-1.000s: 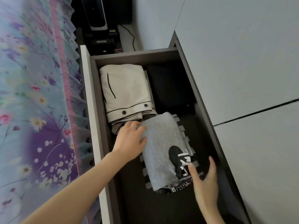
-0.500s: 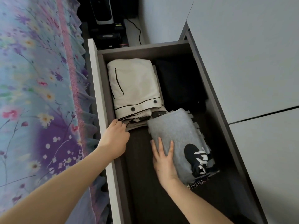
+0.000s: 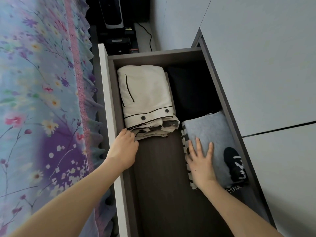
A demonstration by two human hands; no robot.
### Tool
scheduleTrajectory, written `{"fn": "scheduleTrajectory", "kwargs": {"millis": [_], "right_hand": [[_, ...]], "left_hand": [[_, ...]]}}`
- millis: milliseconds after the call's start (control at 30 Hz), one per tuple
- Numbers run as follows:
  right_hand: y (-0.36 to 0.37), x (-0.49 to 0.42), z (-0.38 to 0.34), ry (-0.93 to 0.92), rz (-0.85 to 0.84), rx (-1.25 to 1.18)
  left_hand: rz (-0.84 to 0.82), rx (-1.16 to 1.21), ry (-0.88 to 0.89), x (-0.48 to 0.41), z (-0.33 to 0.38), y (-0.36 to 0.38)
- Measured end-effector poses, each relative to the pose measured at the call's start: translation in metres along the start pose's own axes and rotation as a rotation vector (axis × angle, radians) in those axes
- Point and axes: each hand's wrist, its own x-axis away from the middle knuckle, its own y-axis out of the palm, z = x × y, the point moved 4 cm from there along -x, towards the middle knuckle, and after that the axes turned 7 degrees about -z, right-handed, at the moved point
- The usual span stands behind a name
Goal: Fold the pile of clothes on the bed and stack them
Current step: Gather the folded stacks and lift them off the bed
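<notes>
Head view: right hand (image 3: 201, 161) flat on grey top (image 3: 210, 130), left hand (image 3: 124, 146) gripping cream pyjamas (image 3: 147, 93); tugging could unfold them.

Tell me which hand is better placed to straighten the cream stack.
Left, likely. The left hand pinches the cream stack at its near corner, while the right hand lies flat on the grey stack at the drawer's other side.

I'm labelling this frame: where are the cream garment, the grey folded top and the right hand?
cream garment (image 3: 145, 93): head view, its top panel.
grey folded top (image 3: 210, 130): head view, plain grey area.
right hand (image 3: 201, 161): head view, back of hand.
</notes>
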Motion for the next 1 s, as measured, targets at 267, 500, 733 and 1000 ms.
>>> {"fn": "scheduleTrajectory", "kwargs": {"millis": [267,500,733,1000], "right_hand": [[-0.146,0.051,-0.020,-0.123,0.459,-0.368],[-0.309,0.108,-0.093,-0.462,0.597,-0.600],[-0.429,0.154,-0.227,-0.743,0.320,-0.788],[-0.491,0.185,-0.413,-0.902,-0.083,-0.918]], "left_hand": [[0.326,0.659,-0.063,0.079,-0.047,-0.035],[0.294,0.737,-0.500,0.224,-0.165,-0.020],[0.347,0.939,-0.997,0.392,-0.232,0.064],[0.587,1.280,-1.854,0.535,-0.288,0.190]]}}
